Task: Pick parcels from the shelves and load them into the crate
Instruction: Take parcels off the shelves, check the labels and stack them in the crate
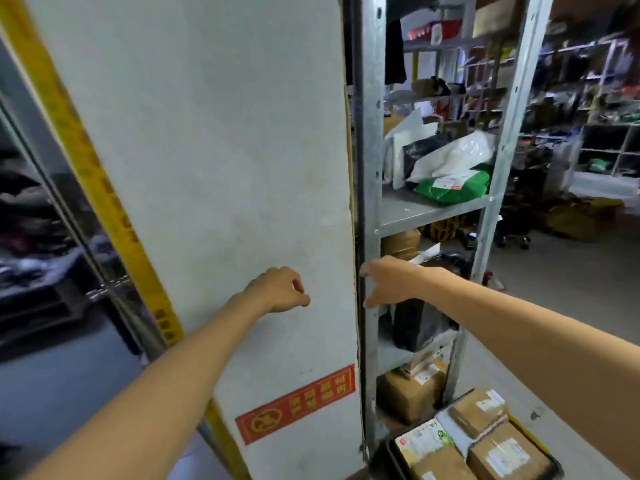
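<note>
Boxed parcels [498, 445] in black crate [389, 455]

Low on the white pillar [207, 168], a red sticker [296, 403] carried a round yellow emblem and two rows of yellow Chinese characters, too blurred to read. A yellow strip [104, 188] along the pillar's left edge bore dark characters, likewise unreadable. Right of the pillar, a green bag [453, 187] had a white label with a red patch. The cardboard boxes [509, 452] in the crate [391, 452] wore white labels, and a white carton [424, 441] showed a green logo. None of the print was legible.
</note>
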Demonstrator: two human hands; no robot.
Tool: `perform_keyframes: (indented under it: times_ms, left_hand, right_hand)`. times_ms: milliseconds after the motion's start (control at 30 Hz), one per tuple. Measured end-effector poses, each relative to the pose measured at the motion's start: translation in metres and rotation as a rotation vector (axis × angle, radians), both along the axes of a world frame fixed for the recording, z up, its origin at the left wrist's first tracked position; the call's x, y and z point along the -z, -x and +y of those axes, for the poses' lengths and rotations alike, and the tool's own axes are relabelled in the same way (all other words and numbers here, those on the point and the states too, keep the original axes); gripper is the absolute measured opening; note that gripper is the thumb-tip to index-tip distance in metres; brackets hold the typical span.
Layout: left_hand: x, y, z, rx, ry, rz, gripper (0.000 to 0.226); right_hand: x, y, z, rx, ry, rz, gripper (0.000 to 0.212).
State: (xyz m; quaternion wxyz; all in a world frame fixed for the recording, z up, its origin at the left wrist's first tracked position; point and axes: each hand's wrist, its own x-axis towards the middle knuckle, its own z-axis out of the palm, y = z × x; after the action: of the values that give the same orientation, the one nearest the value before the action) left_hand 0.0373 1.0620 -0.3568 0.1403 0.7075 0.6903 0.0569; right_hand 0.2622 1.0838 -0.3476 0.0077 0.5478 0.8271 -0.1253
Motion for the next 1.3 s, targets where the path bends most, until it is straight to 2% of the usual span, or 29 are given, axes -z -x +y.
perform_keyframes:
  times_ms: [200,367,433,567,667,867,1000,1167,1300]
  left_hand:
    - [0.001,0.121,-0.135,-0.328,0.021,0.048,0.025]
    - [-0.022,0.211,-0.278,-0.602,0.044,0.074,0.016]
    - [-0.036,0.242,-0.333,-0.724,-0.007,0.071,0.011]
    - [-0.068,0.281,-0.442,-0.959,-0.074,0.097,0.03]
    - [-0.086,0.29,-0.521,-1.084,-0.097,0.189,0.037]
    - [-0.105,0.282,-0.64,-1.339,-0.144,0.21,0.026]
    - [-0.105,0.26,-0.685,-1.435,-0.125,0.233,0.031]
    - [-0.091,0.221,-0.727,-1.596,-0.113,0.234,0.039]
    - [-0.092,0.185,-0.762,-1.715,-0.092,0.266,0.031]
  right_hand:
    - [-0.003,0.145,-0.046,-0.331,-0.001,0.017,0.068]
    - [-0.021,0.281,-0.138,-0.713,-0.039,0.041,0.057]
    - [-0.035,0.337,-0.182,-0.824,-0.064,0.034,0.061]
    - [-0.064,0.429,-0.278,-1.072,-0.07,0.067,0.065]
    - [-0.079,0.477,-0.349,-1.239,-0.085,0.1,0.068]
    - [-0.096,0.526,-0.47,-1.478,-0.061,0.191,0.061]
    - [-0.096,0.529,-0.527,-1.618,-0.118,0.223,0.037]
    - [-0.092,0.514,-0.575,-1.756,-0.185,0.219,0.03]
    - [-0.09,0.493,-0.605,-1.864,-0.174,0.225,0.032]
